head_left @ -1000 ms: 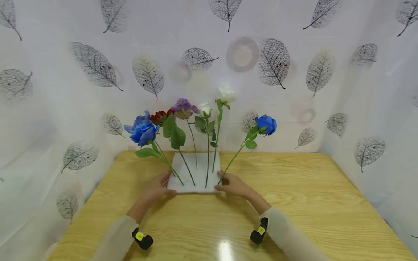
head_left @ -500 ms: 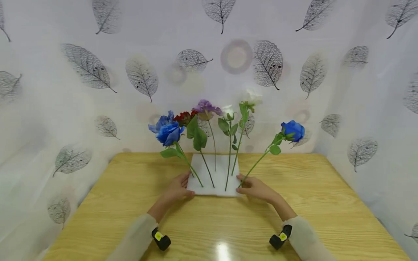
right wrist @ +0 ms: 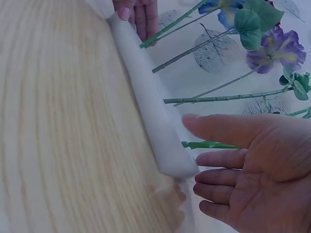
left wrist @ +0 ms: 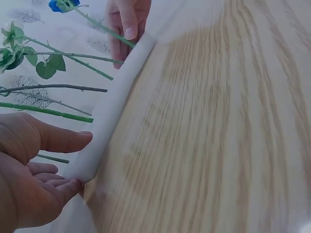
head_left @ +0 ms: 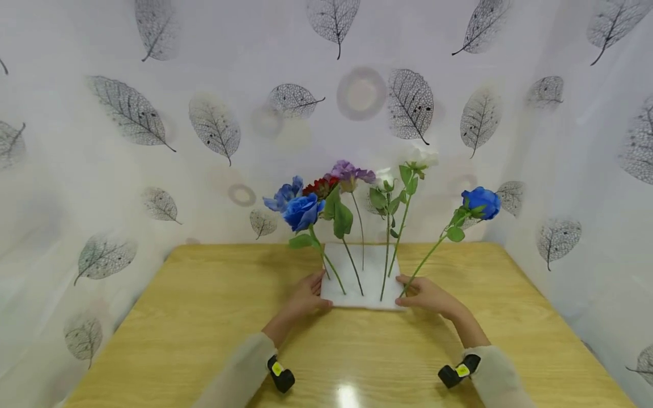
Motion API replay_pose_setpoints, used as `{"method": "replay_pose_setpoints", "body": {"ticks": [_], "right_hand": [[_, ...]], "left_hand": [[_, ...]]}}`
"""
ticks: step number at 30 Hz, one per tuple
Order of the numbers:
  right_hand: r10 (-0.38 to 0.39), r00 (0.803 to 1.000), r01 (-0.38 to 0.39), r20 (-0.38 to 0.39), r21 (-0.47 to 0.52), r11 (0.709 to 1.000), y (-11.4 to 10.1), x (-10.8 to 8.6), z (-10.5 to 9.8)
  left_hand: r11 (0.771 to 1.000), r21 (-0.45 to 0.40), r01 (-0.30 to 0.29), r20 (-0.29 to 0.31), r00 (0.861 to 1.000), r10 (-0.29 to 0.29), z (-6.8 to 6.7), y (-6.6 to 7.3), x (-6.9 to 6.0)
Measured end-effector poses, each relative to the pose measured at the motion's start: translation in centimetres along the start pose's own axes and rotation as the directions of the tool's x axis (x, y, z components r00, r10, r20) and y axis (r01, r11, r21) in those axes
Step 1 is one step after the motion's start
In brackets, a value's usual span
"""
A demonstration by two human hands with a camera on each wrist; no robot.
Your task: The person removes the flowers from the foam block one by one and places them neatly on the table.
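A white foam-like board lies on the table with several artificial flowers standing in it. Left to right stand a light-blue flower, a blue rose, a red flower, a purple flower, two white flowers and a blue rose leaning right. My left hand touches the board's left side, thumb at the front corner. At the right side rests my right hand, thumb and fingers extended, beside the leaning rose's stem. In the right wrist view, the right fingers lie straight against the board's end.
The board sits near the back of a wood-grain table. A pale curtain with leaf prints hangs behind and on both sides. Each sleeve carries a small black wrist camera, one on the left and one on the right.
Both hands have slid the board and its flowers to the right along the table, keeping contact at its two sides. The head view has turned slightly too.
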State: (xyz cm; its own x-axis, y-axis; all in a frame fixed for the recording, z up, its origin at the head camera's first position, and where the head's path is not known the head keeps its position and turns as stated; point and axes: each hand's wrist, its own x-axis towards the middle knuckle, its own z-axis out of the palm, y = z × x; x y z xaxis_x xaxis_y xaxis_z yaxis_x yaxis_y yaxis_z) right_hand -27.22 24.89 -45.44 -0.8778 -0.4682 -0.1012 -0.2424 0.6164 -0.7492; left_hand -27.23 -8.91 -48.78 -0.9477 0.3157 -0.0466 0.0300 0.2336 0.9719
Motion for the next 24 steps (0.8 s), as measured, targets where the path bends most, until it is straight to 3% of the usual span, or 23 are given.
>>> {"method": "replay_pose_setpoints", "body": {"ticks": [9,12,24], "right_hand": [[0.038,0.999,-0.038,-0.033,0.007,0.999,1.7,-1.2,-1.6],[0.032,0.999,-0.033,-0.043,-0.002,0.999,2.1,-1.4,-2.1],[0.013,0.998,-0.016,-0.065,-0.046,0.999,3.9,-1.4,-3.4]], "left_hand": [[1.0,-0.015,0.019,0.012,1.0,-0.018,3.0,0.3,1.2],[0.999,-0.021,0.037,0.007,0.999,-0.037,3.5,0.7,1.6],[0.999,-0.048,0.015,0.011,1.0,-0.015,4.9,1.4,2.6]]}}
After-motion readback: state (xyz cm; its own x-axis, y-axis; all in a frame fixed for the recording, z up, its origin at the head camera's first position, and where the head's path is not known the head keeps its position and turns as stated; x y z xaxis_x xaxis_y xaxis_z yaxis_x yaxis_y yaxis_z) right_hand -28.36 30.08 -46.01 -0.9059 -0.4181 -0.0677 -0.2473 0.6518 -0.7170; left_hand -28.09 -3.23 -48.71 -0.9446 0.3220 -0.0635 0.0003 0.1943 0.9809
